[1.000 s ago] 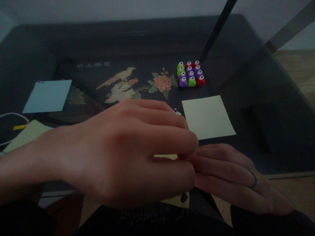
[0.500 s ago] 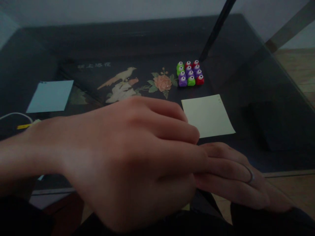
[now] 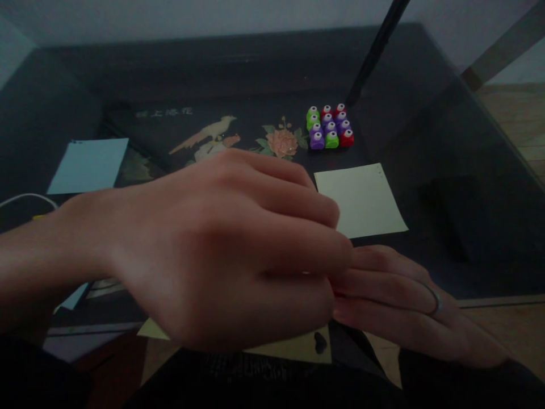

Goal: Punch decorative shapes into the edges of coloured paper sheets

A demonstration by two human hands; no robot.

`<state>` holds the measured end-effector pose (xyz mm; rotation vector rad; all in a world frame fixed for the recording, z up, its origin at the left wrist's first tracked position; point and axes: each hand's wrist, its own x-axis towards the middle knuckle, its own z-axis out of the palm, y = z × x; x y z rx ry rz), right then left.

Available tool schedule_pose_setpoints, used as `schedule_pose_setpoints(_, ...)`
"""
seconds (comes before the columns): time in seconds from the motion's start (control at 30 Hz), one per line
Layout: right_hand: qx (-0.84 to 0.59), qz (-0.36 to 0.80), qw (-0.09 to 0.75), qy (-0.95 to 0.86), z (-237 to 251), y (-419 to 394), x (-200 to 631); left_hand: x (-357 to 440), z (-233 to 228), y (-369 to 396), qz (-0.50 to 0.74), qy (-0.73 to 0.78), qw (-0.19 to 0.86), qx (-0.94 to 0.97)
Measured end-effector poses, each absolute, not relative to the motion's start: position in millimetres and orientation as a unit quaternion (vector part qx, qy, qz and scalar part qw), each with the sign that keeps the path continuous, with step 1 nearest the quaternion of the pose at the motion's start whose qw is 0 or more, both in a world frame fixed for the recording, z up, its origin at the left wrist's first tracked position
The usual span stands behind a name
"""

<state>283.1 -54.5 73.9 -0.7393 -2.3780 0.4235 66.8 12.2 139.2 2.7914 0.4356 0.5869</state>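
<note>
Since half a second earlier the left hand [image 3: 230,255] had lifted a little, and a yellow paper sheet [image 3: 293,347] with a small dark heart-shaped hole [image 3: 319,341] had come into view beneath it at the near edge of the table [image 3: 447,142]; the left hand was curled, fingers bent towards the thumb, pinching something small and red at its fingertips, though what exactly could not be told; the right hand [image 3: 409,304], wearing a ring [image 3: 433,300], lay flatter with fingers together, its tips meeting the left fingertips; whether it gripped anything could not be told; the sheet lay directly under the left hand, its long edge running left to right, so the left hand was the nearer; farther off sat another pale yellow sheet [image 3: 361,199], a blue sheet [image 3: 88,165] at the left, and a cluster of green, purple and red paper punches [image 3: 328,128] well apart from both hands
</note>
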Motion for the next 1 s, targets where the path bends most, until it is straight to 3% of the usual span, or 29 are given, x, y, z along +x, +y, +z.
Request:
schedule_pose_setpoints(0.2,-0.233,0.187,0.301,-0.906,71.2,-42.5,281.4,77.5,147.9,16.7,0.174,0.105,0.177,0.963)
schedule_pose_setpoints(0.53,-0.247,0.22,0.314,-0.89,62.2,-43.7,280.6,79.1,151.4,15.2,0.187,0.056,0.112,0.974)
schedule_pose_setpoints(0.7,-0.303,0.228,0.285,-0.88,70.0,-46.6,281.1,77.9,147.8,15.6,0.17,0.066,0.153,0.971)
schedule_pose_setpoints(0.87,-0.244,0.28,0.273,-0.887,68.8,-37.4,279.5,79.4,150.1,17.0,0.148,0.094,0.22,0.959)
schedule_pose_setpoints(1.0,-0.235,0.25,0.289,-0.894,64.0,-34.8,280.5,79.7,151.1,17.0,0.135,0.103,0.246,0.954)
